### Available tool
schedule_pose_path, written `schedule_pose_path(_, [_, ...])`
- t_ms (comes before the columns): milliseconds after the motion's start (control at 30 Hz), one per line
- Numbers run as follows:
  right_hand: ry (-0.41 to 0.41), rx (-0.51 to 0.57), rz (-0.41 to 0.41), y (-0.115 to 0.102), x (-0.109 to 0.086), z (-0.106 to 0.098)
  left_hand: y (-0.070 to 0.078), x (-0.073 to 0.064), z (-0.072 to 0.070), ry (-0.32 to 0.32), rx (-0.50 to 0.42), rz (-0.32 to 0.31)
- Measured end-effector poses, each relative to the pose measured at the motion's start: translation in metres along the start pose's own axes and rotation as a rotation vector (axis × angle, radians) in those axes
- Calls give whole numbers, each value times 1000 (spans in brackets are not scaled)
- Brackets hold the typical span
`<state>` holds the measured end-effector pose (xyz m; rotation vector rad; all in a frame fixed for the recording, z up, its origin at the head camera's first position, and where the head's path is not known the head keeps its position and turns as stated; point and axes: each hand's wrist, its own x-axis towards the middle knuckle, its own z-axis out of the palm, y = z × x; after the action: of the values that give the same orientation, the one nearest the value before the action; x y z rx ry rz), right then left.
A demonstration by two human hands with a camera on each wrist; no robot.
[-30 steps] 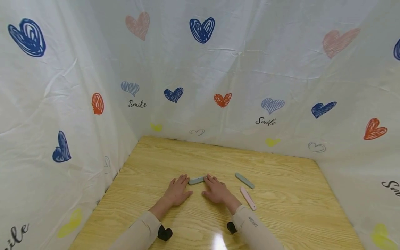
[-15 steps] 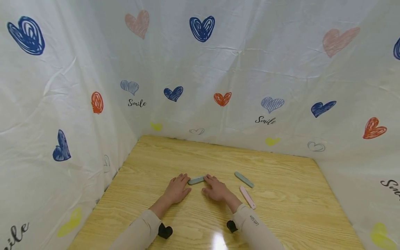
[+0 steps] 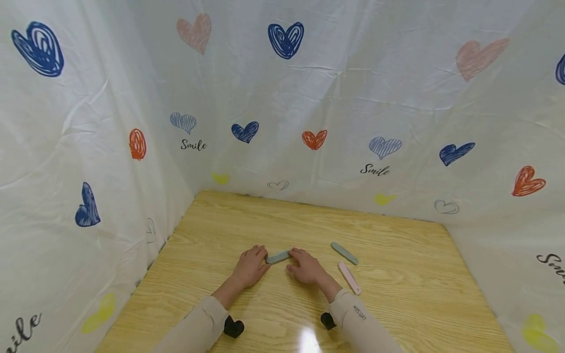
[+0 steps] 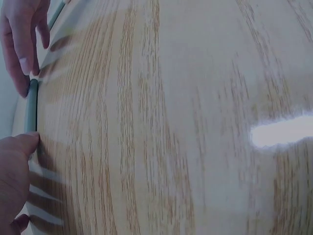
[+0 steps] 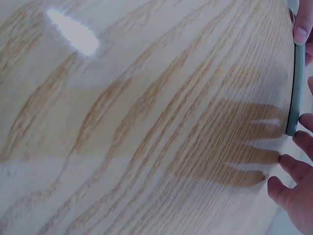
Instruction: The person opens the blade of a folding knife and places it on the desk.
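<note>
A slim grey-green bar with rounded ends (image 3: 278, 257) lies on the wooden table between the two hands. At its left end, my left hand (image 3: 249, 267) pinches it: in the right wrist view the thumb (image 5: 300, 35) lies on the near side of the bar (image 5: 295, 90), with fingers behind. My right hand (image 3: 306, 267) has its fingertips at the bar's other end. Its thumb (image 5: 277, 190) stays apart from the bar, and the fingers are only loosely bent. What kind of object the bar is cannot be told.
Right of the hands lie a second grey-green bar (image 3: 345, 253) and a pink one (image 3: 349, 278), each with a small hole at one end. White cloth with printed hearts (image 3: 335, 98) hangs around the wooden table (image 3: 397, 294). Black heart-shaped pieces (image 3: 233, 327) show near both sleeves.
My left thumb has moved in against the bar's left end. That end has shifted slightly toward me. The right hand stays almost in place, and the other two bars stay put.
</note>
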<state>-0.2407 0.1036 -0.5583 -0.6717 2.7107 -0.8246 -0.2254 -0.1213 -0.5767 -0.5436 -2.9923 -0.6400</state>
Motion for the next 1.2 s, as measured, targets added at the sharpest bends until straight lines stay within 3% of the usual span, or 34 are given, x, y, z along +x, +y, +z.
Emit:
schedule_pose_path(233, [76,9,-52,-2,0,-1,2,0,-1,-6,-13,-5])
schedule_pose_path(567, [133,-60,-96,3,-4,3,0,-2,-1,-25,37,66])
schedule_pose_path(733, [102,-52,-116,5,-5,4,0,-4,-2,-7,21,104])
schedule_pose_path(900, [15,-42,-110,7,-6,3,1,-5,-2,47,30,167])
schedule_pose_path(1200, [-47,-17,-149,6,-11,-4,3,-4,-3,38,56,177])
